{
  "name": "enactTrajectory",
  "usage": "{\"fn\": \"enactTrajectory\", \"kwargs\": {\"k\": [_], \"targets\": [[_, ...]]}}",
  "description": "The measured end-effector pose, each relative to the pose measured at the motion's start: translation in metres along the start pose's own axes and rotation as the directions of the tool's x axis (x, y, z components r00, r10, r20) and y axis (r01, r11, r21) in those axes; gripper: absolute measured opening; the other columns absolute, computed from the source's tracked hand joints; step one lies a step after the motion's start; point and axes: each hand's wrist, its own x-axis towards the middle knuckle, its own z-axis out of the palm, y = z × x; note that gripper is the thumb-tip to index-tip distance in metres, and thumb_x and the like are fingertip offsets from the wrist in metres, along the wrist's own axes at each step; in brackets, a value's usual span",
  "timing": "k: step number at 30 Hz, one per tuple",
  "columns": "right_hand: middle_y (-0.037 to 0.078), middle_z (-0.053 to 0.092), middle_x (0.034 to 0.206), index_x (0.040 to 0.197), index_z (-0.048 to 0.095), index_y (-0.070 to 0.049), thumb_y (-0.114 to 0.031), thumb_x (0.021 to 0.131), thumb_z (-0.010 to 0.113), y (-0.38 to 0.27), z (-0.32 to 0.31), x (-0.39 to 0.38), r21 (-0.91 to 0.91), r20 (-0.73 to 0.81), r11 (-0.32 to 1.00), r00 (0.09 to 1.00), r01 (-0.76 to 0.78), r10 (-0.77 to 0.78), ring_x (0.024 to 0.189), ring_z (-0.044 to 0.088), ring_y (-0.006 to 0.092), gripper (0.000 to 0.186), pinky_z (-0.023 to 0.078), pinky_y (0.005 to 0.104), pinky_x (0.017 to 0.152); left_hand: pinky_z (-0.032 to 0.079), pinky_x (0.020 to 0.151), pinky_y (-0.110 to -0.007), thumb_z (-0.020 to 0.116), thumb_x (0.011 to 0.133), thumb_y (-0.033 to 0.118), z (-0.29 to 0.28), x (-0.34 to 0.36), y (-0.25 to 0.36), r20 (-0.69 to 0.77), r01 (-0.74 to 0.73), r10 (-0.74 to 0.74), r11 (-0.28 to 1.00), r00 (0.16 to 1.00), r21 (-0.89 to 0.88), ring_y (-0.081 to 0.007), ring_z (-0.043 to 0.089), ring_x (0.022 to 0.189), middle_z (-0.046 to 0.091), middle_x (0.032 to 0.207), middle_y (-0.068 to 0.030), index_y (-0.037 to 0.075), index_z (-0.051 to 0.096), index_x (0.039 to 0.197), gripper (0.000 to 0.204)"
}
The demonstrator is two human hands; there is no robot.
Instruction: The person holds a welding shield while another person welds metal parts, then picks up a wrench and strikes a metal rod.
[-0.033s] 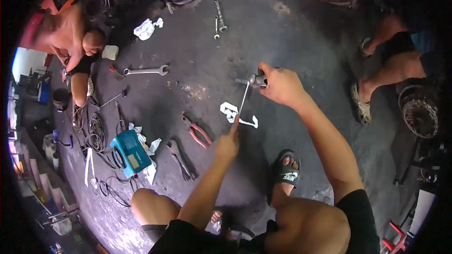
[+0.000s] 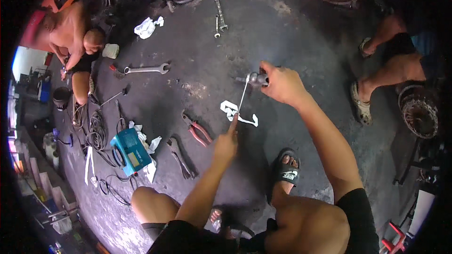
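My right hand (image 2: 285,84) is closed round a grey metal part (image 2: 257,79) with a rounded body, held above the floor. A narrower stem points left from it. A narrow white strip (image 2: 243,95) runs taut from this stem down to my left hand (image 2: 226,145), whose fingers are closed on its lower end. Behind the left fingertips, a loose folded length of white strip (image 2: 228,105) shows against the dark floor; whether it joins the taut piece I cannot tell. Red-handled pliers (image 2: 197,129) and dark-handled pliers (image 2: 178,156) lie left of my left hand.
A teal machine (image 2: 132,150) with coiled cables (image 2: 96,134) stands at left. Wrenches (image 2: 146,69) (image 2: 220,16) and crumpled white paper (image 2: 147,27) lie farther off. One person (image 2: 73,37) crouches at far left; another person's legs (image 2: 386,77) are at right, near a rusty round part (image 2: 419,115).
The metal part and its stem have shifted very slightly up and left. My left hand has moved a little; both hands keep their hold.
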Motion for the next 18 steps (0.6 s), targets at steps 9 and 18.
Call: {"fn": "enactTrajectory", "kwargs": {"k": [9, 18], "targets": [[0.005, 0.061, 0.079, 0.100, 0.057, 0.000, -0.023, 0.078, 0.077, 0.076, 0.006, -0.098, 0.877, -0.096, 0.436, 0.816, -0.201, 0.570, 0.063, 0.058, 0.0133, 0.037, 0.044, 0.0286, 0.053, 0.045, 0.056, -0.054, 0.053, 0.093, 0.015, -0.047, -0.087, -0.039, -0.145, -0.001, -0.047, 0.949, 0.988, -0.315, -0.0466, 0.061, 0.061, 0.061, 0.069, -0.0279, 0.029, 0.019, 0.152, 0.069], [-0.001, 0.045, 0.066, 0.100, 0.051, -0.006, -0.009, 0.083, 0.065, 0.046, -0.050, -0.198, 0.983, -0.089, -0.061, 0.734, 0.175, 0.673, 0.047, 0.038, 0.0080, 0.022, 0.032, 0.0246, 0.041, 0.046, 0.064, -0.056, 0.052, 0.094, 0.017, 0.000, -0.095, -0.081, -0.082, -0.076, 0.068, 0.991, 0.994, -0.107, -0.0495, 0.060, 0.069, 0.061, 0.074, -0.0289, 0.027, 0.021, 0.151, 0.066]]}}
